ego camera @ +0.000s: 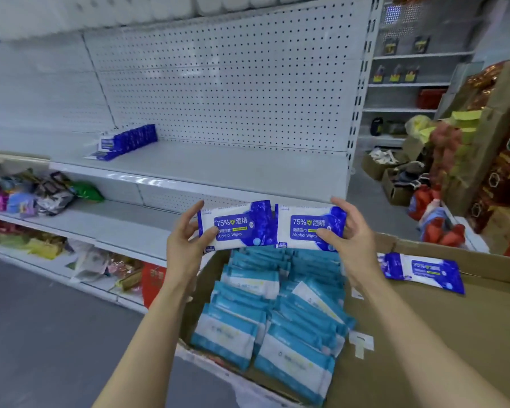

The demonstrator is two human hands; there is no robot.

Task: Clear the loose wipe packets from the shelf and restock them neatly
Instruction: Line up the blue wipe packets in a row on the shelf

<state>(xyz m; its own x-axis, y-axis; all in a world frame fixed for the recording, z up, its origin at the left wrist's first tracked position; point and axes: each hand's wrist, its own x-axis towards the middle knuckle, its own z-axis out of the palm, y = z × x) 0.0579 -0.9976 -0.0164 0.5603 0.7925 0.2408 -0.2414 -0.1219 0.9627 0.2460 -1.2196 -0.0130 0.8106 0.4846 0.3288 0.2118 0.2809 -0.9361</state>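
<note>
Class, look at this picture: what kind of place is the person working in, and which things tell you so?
Most likely a shop aisle being restocked. White pegboard shelving holds a row of wipe packets, snack bags fill lower shelves, and a cardboard box of packets sits below the hands.

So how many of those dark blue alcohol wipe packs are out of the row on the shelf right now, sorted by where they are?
In the left hand: 1 pack
In the right hand: 1 pack
Lying on the cardboard box flap: 1 pack
Total: 3 dark blue packs. The row on the shelf is too blurred to count.
</note>
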